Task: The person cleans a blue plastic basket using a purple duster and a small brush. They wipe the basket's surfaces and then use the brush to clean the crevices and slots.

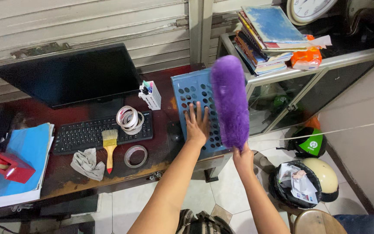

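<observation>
My left hand (pixel 196 125) lies flat with fingers spread on a blue perforated plastic tray (pixel 190 92) that stands tilted at the right end of the desk. My right hand (pixel 243 157) grips the handle of a fluffy purple duster (pixel 230 99), whose head points up and rests against the tray's right side. Both forearms reach in from the bottom of the head view.
On the dark wooden desk (pixel 66 182) are a black monitor (pixel 70 74), keyboard (pixel 85 134), paintbrush (pixel 109 147), grey rag (pixel 86 163), tape rolls (pixel 130 118), blue folders (pixel 22 160) and a red tape dispenser (pixel 5 165). A glass cabinet (pixel 291 93) with books stands right; helmets (pixel 312 145) lie on the floor.
</observation>
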